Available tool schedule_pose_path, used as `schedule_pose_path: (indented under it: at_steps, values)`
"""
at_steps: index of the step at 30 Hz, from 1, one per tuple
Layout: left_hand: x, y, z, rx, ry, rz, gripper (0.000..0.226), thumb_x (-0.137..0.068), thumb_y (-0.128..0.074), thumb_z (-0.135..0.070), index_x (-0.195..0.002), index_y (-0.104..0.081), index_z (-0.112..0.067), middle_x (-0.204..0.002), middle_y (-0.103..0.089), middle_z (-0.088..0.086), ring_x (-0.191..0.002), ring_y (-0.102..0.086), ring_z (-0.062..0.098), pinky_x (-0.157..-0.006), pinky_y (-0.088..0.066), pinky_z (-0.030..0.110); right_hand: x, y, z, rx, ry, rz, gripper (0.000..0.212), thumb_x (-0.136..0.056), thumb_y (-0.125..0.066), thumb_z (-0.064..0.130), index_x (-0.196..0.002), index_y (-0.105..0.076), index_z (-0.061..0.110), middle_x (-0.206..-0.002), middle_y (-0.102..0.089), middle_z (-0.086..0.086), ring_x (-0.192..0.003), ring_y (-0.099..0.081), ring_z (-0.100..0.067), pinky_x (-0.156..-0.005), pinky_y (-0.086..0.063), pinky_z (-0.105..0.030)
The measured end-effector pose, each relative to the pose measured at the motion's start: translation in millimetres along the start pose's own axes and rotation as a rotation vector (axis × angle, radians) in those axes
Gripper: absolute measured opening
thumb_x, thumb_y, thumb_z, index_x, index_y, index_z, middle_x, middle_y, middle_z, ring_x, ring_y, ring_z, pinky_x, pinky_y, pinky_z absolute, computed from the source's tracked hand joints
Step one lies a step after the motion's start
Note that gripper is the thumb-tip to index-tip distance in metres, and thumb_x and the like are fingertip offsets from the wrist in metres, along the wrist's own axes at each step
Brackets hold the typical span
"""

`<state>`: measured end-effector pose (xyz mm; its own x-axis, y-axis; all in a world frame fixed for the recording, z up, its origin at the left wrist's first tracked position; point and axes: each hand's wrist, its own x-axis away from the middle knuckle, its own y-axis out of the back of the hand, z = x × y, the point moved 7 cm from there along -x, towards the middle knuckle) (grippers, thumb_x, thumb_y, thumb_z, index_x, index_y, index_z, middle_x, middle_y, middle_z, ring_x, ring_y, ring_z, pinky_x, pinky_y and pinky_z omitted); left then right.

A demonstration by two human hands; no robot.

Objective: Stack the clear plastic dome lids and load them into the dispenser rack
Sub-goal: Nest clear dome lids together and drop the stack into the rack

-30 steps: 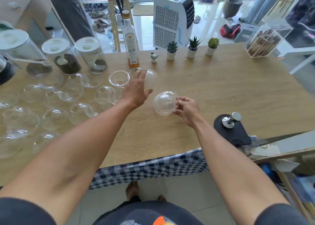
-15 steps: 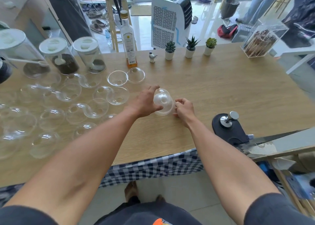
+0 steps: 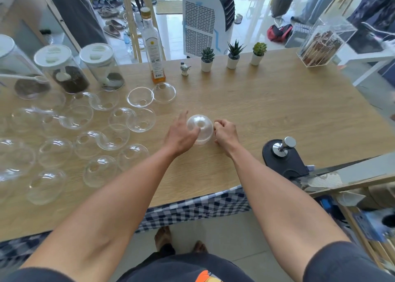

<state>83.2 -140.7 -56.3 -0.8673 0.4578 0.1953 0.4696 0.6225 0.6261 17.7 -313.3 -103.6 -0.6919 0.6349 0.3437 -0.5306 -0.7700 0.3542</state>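
I see both hands at the middle of the wooden desk (image 3: 267, 110), closer to the near edge than the far one. Between them sits a clear dome lid (image 3: 201, 127) — looks like a stack of two nested, dome up w/ the hole on top, resting on the desk. Left hand (image 3: 181, 136) touches the lid's left side, thumb over the front of the dome, forefinger stretched out past it; the other fingers are hidden behind the hand, so I can't tell how they lie. Right hand (image 3: 225, 133) has its fingers curled tight against the lid's right rim, apparently pinching the edge.

Loose dome lids (image 3: 89, 136) are spread over the left half of the desk, approx two dozen, some dome up, some flipped rim up, several touching or overlapping. Along the far left edge stand three clear canisters (image 3: 64, 72) w/ white tops and dark contents. A tall glass bottle (image 3: 152, 48) w/ an amber bottom stands at the far edge, next to a small figurine (image 3: 184, 69) and three potted succulents (image 3: 233, 55) in a row. At the far right corner — a clear acrylic box (image 3: 322, 44). A black base w/ a chrome knob (image 3: 283, 153) sits at the near right edge.
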Motion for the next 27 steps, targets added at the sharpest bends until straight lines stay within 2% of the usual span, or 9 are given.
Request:
schedule_pose_path:
  at_steps: [3, 5, 6, 9, 12, 15, 18, 24, 27]
  values:
    - [-3, -2, 21, 0.242, 0.255, -0.051, 0.046, -0.097, -0.046, -0.027, -0.139, -0.058, -0.013, -0.141, -0.062, 0.011, -0.132, -0.056, 0.032, -0.111, -0.044, 0.043, 1, -8, 4, 0.005, 0.005, 0.044, 0.019, -0.093, -0.057, 0.017, -0.102, -0.074, 0.015, -0.104, -0.077, -0.011, -0.093, -0.067, -0.022, -0.086, -0.057, -0.043]
    - [-7, -4, 29, 0.392, 0.316, -0.076, 0.031, -0.093, -0.046, -0.019, -0.112, -0.071, -0.017, -0.113, -0.074, 0.007, -0.109, -0.067, 0.029, -0.094, -0.056, 0.041, 3, -13, 7, -0.024, -0.021, 0.083, 0.013, -0.089, -0.064, 0.007, -0.096, -0.075, 0.009, -0.106, -0.077, -0.015, -0.096, -0.069, -0.022, -0.090, -0.057, -0.043]
    - [-7, -5, 32, 0.468, 0.344, -0.084, 0.028, -0.095, -0.048, -0.015, -0.109, -0.071, -0.016, -0.105, -0.074, 0.006, -0.097, -0.069, 0.026, -0.081, -0.057, 0.036, 3, -15, 8, -0.043, -0.039, 0.101, 0.012, -0.087, -0.066, 0.004, -0.095, -0.074, 0.008, -0.107, -0.077, -0.016, -0.100, -0.071, -0.024, -0.093, -0.058, -0.044]
    - [-6, -9, 40, 0.721, 0.429, -0.117, 0.022, -0.097, -0.052, -0.004, -0.108, -0.071, -0.009, -0.086, -0.070, 0.009, -0.061, -0.056, 0.019, -0.052, -0.039, 0.029, 4, -21, 9, -0.093, -0.081, 0.143, 0.019, -0.082, -0.066, 0.001, -0.098, -0.074, 0.006, -0.107, -0.077, -0.016, -0.107, -0.072, -0.030, -0.097, -0.058, -0.048]
    - [0, -14, 43, 0.917, 0.496, -0.146, 0.022, -0.097, -0.052, 0.005, -0.096, -0.068, -0.010, -0.084, -0.069, 0.011, -0.066, -0.061, 0.019, -0.060, -0.048, 0.032, 10, -25, 4, -0.183, -0.118, 0.161, 0.027, -0.073, -0.068, 0.011, -0.099, -0.074, 0.006, -0.099, -0.079, -0.016, -0.102, -0.075, -0.035, -0.090, -0.061, -0.053]
    - [5, -16, 50, 0.983, 0.519, -0.168, 0.027, -0.093, -0.051, 0.012, -0.104, -0.070, -0.005, -0.082, -0.071, 0.010, -0.064, -0.063, 0.017, -0.058, -0.050, 0.029, 16, -28, 7, -0.215, -0.079, 0.188, 0.027, -0.081, -0.066, 0.018, -0.104, -0.075, 0.008, -0.100, -0.079, -0.012, -0.097, -0.076, -0.030, -0.085, -0.063, -0.046]
    - [9, -11, 52, 1.032, 0.515, -0.182, 0.031, -0.093, -0.050, 0.012, -0.112, -0.068, -0.004, -0.090, -0.071, 0.014, -0.064, -0.062, 0.017, -0.055, -0.048, 0.028, 23, -30, 22, -0.257, -0.049, 0.233, 0.021, -0.091, -0.061, 0.011, -0.108, -0.073, 0.005, -0.098, -0.076, -0.013, -0.089, -0.070, -0.027, -0.075, -0.057, -0.040]
    - [14, 32, 44, 1.048, 0.454, -0.251, 0.019, -0.102, -0.057, -0.002, -0.116, -0.065, -0.011, -0.099, -0.072, 0.010, -0.073, -0.064, 0.015, -0.063, -0.049, 0.026, 40, -38, 72, -0.266, 0.069, 0.346, 0.023, -0.106, -0.047, 0.013, -0.102, -0.070, 0.015, -0.107, -0.071, -0.014, -0.100, -0.068, -0.031, -0.093, -0.059, -0.057]
    - [31, 72, 45, 0.974, 0.385, -0.293, 0.018, -0.101, -0.060, -0.004, -0.113, -0.070, -0.011, -0.101, -0.073, 0.010, -0.079, -0.063, 0.017, -0.065, -0.047, 0.033, 58, -61, 104, -0.270, 0.137, 0.438, 0.024, -0.109, -0.045, 0.019, -0.107, -0.069, 0.019, -0.109, -0.069, -0.010, -0.099, -0.068, -0.026, -0.087, -0.063, -0.052]
